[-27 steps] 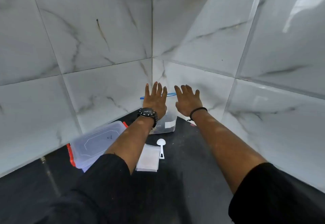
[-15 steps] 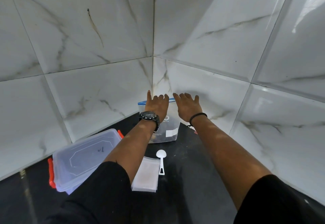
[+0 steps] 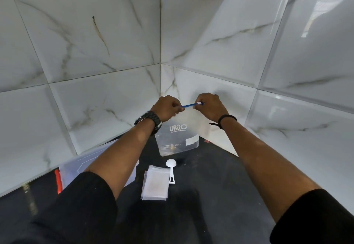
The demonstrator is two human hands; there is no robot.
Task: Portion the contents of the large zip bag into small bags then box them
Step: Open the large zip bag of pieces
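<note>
Pinching the blue zip (image 3: 188,105) at each end, the left hand (image 3: 166,107) and right hand (image 3: 208,105) steady the bag (image 3: 177,138) upright in the far corner, likely to open it.

You get bright window glare on the glossy wall tiles (image 3: 314,23), upper right of the dim worktop (image 3: 210,186); edges bow, and your sleeves look perhaps slightly soft.
</note>
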